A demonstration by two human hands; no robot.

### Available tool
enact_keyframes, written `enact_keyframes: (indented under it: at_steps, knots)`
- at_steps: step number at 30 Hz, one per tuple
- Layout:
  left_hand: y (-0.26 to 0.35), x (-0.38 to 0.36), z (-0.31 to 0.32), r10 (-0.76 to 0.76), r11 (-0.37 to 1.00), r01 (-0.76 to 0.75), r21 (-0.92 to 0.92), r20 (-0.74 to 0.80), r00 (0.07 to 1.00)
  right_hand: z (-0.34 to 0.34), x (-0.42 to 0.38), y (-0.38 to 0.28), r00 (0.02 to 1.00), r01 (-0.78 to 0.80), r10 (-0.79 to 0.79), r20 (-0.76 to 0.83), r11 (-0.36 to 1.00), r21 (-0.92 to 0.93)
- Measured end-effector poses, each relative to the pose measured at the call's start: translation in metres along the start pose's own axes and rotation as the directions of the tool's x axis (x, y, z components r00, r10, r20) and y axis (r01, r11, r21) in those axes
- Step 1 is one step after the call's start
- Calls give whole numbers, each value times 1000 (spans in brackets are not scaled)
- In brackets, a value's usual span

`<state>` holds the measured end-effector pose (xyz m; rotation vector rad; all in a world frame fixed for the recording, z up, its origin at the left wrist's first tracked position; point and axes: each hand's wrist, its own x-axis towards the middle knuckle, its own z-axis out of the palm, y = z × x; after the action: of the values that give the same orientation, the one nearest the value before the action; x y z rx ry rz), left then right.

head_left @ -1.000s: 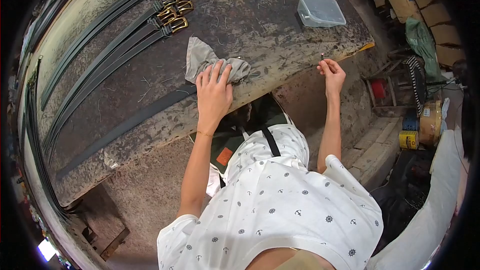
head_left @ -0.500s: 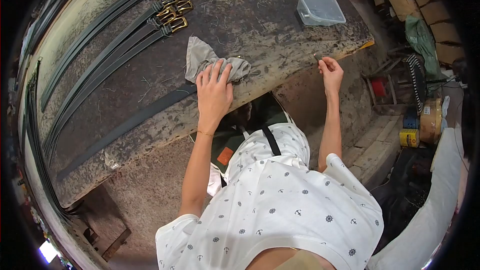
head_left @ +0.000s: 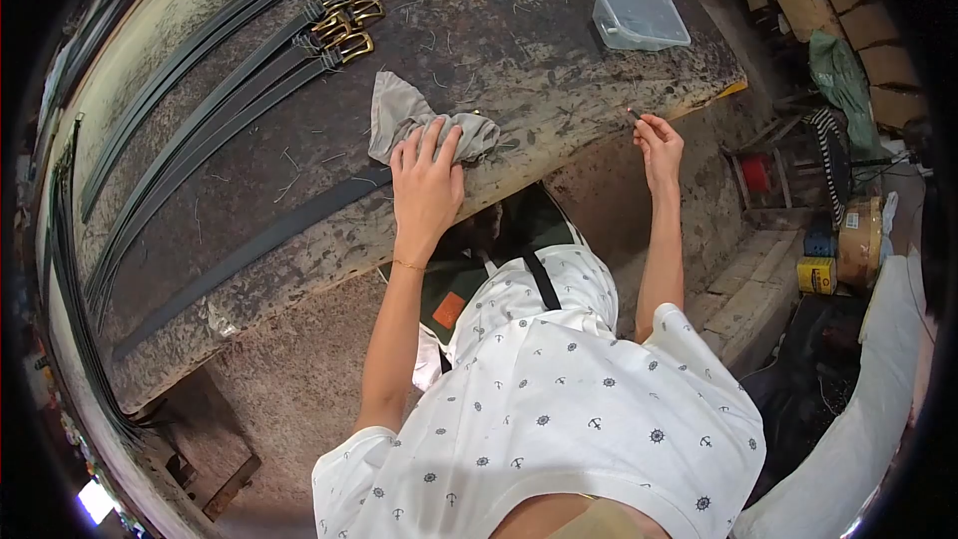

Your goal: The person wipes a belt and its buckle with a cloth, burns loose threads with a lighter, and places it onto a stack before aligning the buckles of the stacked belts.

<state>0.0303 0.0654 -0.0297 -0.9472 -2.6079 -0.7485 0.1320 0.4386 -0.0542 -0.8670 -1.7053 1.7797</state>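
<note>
My left hand lies over a crumpled grey cloth near the table's front edge, its fingers curled onto the fabric. From beneath the cloth, a dark flat strap runs leftward along the table. What lies under the fabric is hidden. Off to the right, just past the table edge, my right hand is closed in a pinch. A small, thin dark piece sticks out of its fingertips, too small to name. Farther back on the left are several dark belts with brass-coloured buckles.
A clear plastic container stands at the table's right end. Loose thread bits are scattered over the worn tabletop. More straps hang over the left edge. Beside the table at right are a stool and a yellow box.
My right hand has turned slightly at the fingertips, with the small dark piece still in its pinch. My left hand and the cloth stay almost where they were.
</note>
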Motion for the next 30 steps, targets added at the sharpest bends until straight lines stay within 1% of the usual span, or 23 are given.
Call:
enact_keyframes:
  at_steps: [4,6,7,9,10,11,12,13,15,16,18,19,21,22,23,24,25,26,27,28,29,30]
  knots:
    - [0,0,1,-4,1000,3,11,3,1000,0,-1,-3,1000,0,0,-1,1000,8]
    - [0,0,1,-3,1000,3,12,5,1000,-5,1,0,998,16,-21,58,996,86]
    - [0,0,0,-4,1000,3,14,7,1000,-8,2,1,998,15,-21,58,996,86]
    - [1,0,0,-3,1000,3,11,6,1000,-12,3,1,979,-52,-21,201,936,348]
    - [1,0,0,-2,1000,2,7,4,1000,-13,2,3,979,-52,-20,200,936,348]
    - [1,0,0,-2,1000,2,6,4,1000,-13,-1,1,966,-112,-33,257,840,531]
    - [1,0,1,-4,1000,4,7,5,1000,-12,-4,-1,949,-180,-59,310,706,685]
    - [1,0,1,-6,1000,6,11,6,1000,-12,-5,1,948,-182,-60,313,705,686]
    - [1,0,0,-6,1000,6,14,5,1000,-10,-8,5,975,-129,-24,223,751,647]
    - [1,0,0,-3,1000,3,12,4,1000,-11,-8,6,974,-131,-24,224,751,647]
    - [1,-1,1,-5,1000,5,9,4,1000,-14,-10,7,957,-164,-75,281,659,734]
    - [0,-1,1,-6,1000,6,8,2,1000,-18,-7,11,957,-165,-75,282,658,735]
    - [1,-1,0,-7,1000,7,3,3,1000,-21,-2,16,901,-299,-25,433,687,662]
    - [1,0,0,-5,1000,5,-4,3,1000,-20,0,20,900,-300,-28,434,685,664]
    - [1,-1,-1,-4,1000,4,-3,4,1000,-11,-5,14,945,-273,108,310,784,558]
    - [2,0,-1,-1,1000,1,-7,2,1000,-5,-9,9,963,-267,218,160,863,429]
    - [1,0,-1,0,1000,0,-8,-2,1000,-8,-7,13,964,-250,125,235,731,635]
    - [1,-1,-1,-5,1000,5,-6,2,1000,-7,-7,14,962,-256,131,238,730,633]
    - [1,-1,-1,-7,1000,8,-5,2,1000,-5,-4,14,968,-236,174,182,877,419]
    - [1,0,-1,-5,1000,5,-5,2,1000,-4,-3,14,974,-214,197,113,961,174]
    - [2,-2,-1,-1,1000,1,-9,5,1000,-6,-7,12,974,-214,198,107,961,175]
    - [3,-1,-1,-2,1000,2,-11,5,1000,-8,-8,9,974,-206,169,148,935,288]
